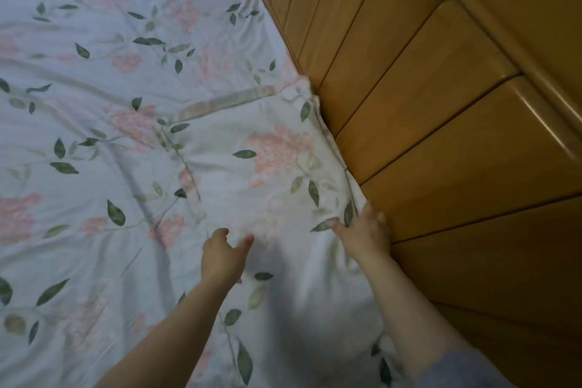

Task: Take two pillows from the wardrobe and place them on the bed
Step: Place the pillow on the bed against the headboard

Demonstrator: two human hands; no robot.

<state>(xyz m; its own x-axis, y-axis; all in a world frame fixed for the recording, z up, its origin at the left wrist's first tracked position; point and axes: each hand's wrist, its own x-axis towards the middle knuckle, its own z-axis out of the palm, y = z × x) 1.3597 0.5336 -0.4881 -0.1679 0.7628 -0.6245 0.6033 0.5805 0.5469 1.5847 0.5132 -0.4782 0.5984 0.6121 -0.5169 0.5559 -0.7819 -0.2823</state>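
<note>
In the centre right of the frame, one pillow (252,167) lay flat on the bed (78,72). Its cover carried the same print as the bed sheet (94,246): pink flower clusters and green leaves on a pale ground. The far edge of the pillow showed as a striped band running from the centre toward the upper right. Its right edge was pressed against the wooden panel (441,104), which filled the right side and upper right of the frame in diagonal boards.

Only this one pillow was visible.

Both forearms entered from the bottom of the frame and reached toward the near edge of the pillow.

- The left hand (223,257) was at the lower centre, at the pillow's near edge. Its fingers (219,235) were partly curled, with the thumb spread to the right. Blur made it impossible to tell whether they held the fabric or only touched it.
- The right hand (367,231) was at the pillow's near right corner, just beside the wooden panel. Its thumb lay across the top of the fabric and its fingers (376,214) were on the panel side, so the corner was pinched between them.

A blue-grey sleeve (466,368) covered the right arm at the lower right of the frame. The sheet showed long creases across the left half of the frame.
</note>
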